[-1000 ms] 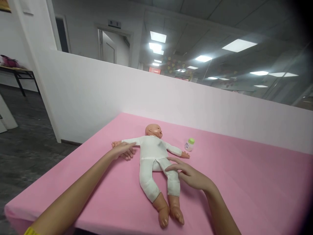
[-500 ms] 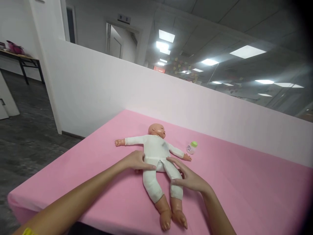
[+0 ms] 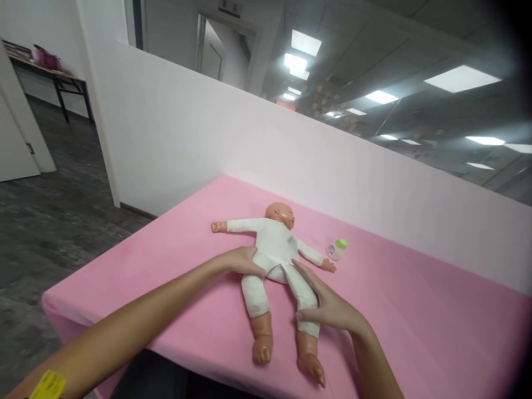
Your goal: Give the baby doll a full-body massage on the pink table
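Since the earlier frames, the doll's legs have been spread apart, and the left hand (image 3: pixel 245 261) has been brought from the doll's outstretched arm down to its hip. The baby doll (image 3: pixel 276 252) is laid on its back on the pink surface (image 3: pixel 415 316), dressed in a white one-piece suit, with its head turned toward the white partition wall (image 3: pixel 249 138) and its bare feet pointed toward the near edge. Its arms are stretched out to either side.

The left hand is laid flat and open against the doll's hip on the left side, with the fingers extended and touching the white cloth; nothing is gripped by it. The right hand (image 3: pixel 328 305) is curved loosely around the outside of the doll's leg on the right side, near the knee, with the thumb and fingers resting on the fabric; a light hold on the leg is shown rather than a tight clasp.

A small bottle with a green cap (image 3: pixel 336 249) is seen lying just beside the doll's hand on the right, near the wall. A yellow band (image 3: pixel 49 384) is worn on the left forearm at the lower edge of the view.
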### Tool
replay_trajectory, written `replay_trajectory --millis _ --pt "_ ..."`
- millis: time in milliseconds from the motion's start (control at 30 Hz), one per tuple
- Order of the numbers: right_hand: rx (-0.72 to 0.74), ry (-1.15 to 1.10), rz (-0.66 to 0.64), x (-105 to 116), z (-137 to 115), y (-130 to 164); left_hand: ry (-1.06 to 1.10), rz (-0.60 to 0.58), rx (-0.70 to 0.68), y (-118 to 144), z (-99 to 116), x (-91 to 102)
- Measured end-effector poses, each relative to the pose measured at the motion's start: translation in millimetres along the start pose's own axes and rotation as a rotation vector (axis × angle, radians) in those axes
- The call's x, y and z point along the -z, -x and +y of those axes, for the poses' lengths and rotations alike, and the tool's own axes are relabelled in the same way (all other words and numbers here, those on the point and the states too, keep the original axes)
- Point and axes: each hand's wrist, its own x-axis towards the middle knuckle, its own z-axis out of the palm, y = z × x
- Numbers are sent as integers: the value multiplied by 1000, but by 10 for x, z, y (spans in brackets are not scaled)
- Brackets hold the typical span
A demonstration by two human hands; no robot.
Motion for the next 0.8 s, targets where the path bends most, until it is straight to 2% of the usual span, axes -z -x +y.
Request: replay_trajectory --millis 133,300,400,500,633,800 --pt "12 -32 28 -50 -85 -3 -87 -17 170 74 125 213" --pt "-16 -91 94 -112 -225 -13 -257 -194 319 145 350 406" --pt "-21 -107 97 -128 -229 -31 -317 -247 388 161 430 474" --pt "48 -95 154 -136 -164 -90 -339 -266 447 171 441 530" --pt "134 -113 228 -133 -48 -206 -353 -207 455 181 402 595" --pt "220 -174 279 -128 84 -348 -382 -55 318 151 340 629"
